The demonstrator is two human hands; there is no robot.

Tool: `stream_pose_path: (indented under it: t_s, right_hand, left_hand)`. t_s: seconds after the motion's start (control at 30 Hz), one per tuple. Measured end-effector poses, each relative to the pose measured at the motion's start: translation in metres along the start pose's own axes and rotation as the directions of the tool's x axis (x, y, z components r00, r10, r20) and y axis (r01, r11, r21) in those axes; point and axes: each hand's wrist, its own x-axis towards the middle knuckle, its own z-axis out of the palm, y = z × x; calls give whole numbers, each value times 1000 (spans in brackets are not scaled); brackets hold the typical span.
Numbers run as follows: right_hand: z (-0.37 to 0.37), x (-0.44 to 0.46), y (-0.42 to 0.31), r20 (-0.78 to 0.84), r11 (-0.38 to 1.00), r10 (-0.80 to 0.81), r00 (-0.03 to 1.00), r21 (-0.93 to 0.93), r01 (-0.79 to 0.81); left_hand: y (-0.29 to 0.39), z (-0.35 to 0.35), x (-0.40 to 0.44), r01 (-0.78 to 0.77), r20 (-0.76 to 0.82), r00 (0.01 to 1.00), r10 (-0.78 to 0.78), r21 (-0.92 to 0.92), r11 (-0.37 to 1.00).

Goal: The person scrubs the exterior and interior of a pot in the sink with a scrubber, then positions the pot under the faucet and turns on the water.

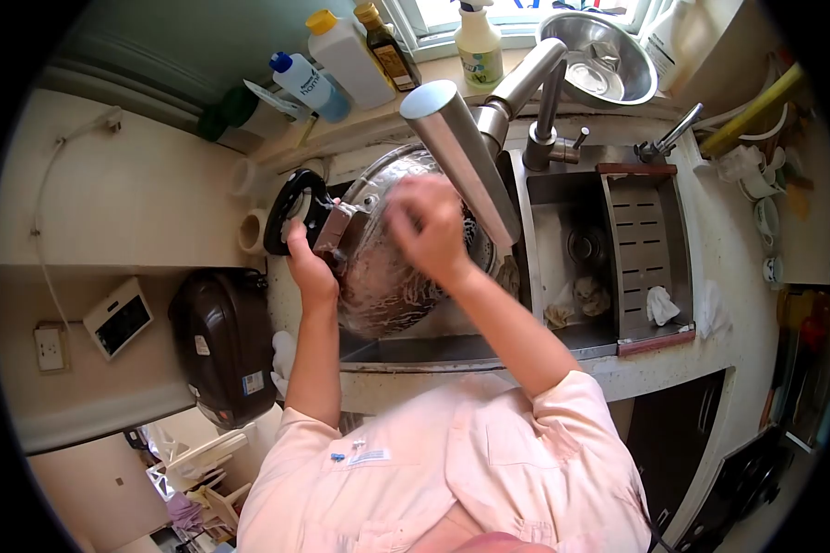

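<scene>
Two bare hands at one large, round, wet metal pan (364, 295), tilted in the left basin of the dark steel sink (572, 189). Left hand (310, 269): grip clamped on the black looped handle (279, 212), pan's 10 o'clock. Right hand (432, 226): fingers curled at the pan's face, blurred; can't tell what that grip holds, if anything. From pan: thick brushed-steel spout (470, 166) at 1 o'clock, slotted steel tray (647, 205) at 3.

pan (371, 290): silver | handle (280, 205): black | shirt (526, 452): pale pink | bottle cap (321, 21): yellow
</scene>
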Motion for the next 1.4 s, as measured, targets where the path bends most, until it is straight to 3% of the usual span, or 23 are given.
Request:
stream_pose_path:
  t_s: [0.03, 0.1, 0.13, 0.23, 0.33, 0.4, 0.43, 0.53, 0.57, 0.63, 0.77, 0.87, 0.97, 1.03, 1.1, 1.23, 1.33, 1.37, 1.4]
  right_hand:
    - [12, -5, 41, -145, 990, 123, 982, -45, -130]
    - [1, -2, 67, -81, 946, 305, 949, -92, -312]
    - [-2, 1, 67, -151, 959, 264, 953, -66, -276]
    - [-24, 11, 39, -66, 935, 347, 935, -52, -351]
    - [-21, 4, 47, -92, 812, 584, 806, 48, -582]
    - [-15, 1, 34, -81, 873, 486, 870, 84, -480]
    - [-16, 10, 3, -64, 906, 411, 909, 142, -399]
    - [-5, 25, -51, -43, 964, 110, 993, 248, -96]
    - [-2, 27, -55, 5, 987, -31, 1000, 156, 30]
    - [5, 29, -61, 59, 976, -218, 974, -7, 219]
    - [9, 40, -53, 3, 1000, -1, 1000, 26, 1]
    - [12, 44, -64, 45, 964, -147, 988, -217, 153]
    - [11, 49, -63, 110, 978, -115, 987, -161, 132]
    - [12, 56, -60, 101, 981, -48, 994, -183, 66]
    - [17, 53, -67, 139, 968, -90, 986, -221, 120]
    - [14, 55, -61, 207, 977, -127, 970, -142, 158]
    - [13, 55, -66, 252, 972, -56, 966, -206, 110]
    - [18, 52, -65, 218, 974, -60, 974, -201, 105]
    - [20, 50, -64, 182, 975, -59, 982, -200, 96]
  left_hand:
    - [1, 1, -3, 1, -18, 1000, -1, -14, 1000]
    - [7, 8, -5, -6, -39, 999, 4, -45, 999]
    - [8, 10, -4, -5, -22, 1000, 4, -64, 998]
    - [7, 8, -5, -15, 19, 1000, 17, -78, 997]
    - [10, 14, -6, -129, 63, 990, 125, 52, 990]
    - [2, 10, 0, -274, 46, 962, 270, 157, 949]
    - [2, 14, 0, -301, 11, 953, 302, 102, 948]
    - [7, 24, -8, -238, -68, 967, 246, 104, 966]
    - [9, 32, -11, -297, -64, 948, 311, 166, 940]
    - [9, 32, -13, -259, -25, 964, 263, 110, 960]
    - [14, 43, -12, -227, -100, 967, 234, 75, 971]
    - [10, 40, -6, -237, -94, 965, 244, 82, 968]
    - [5, 39, -9, -232, -99, 968, 228, -26, 972]
    - [6, 39, -9, -226, -58, 973, 225, -9, 974]
    - [4, 37, -9, -253, -18, 967, 255, 82, 964]
    - [-1, 31, -11, -156, -10, 988, 156, -79, 985]
    - [5, 31, -12, -131, -36, 990, 135, 87, 988]
    - [17, 37, -17, -222, -3, 968, 250, 451, 864]
    - [12, 32, -13, -246, 7, 965, 264, 386, 889]
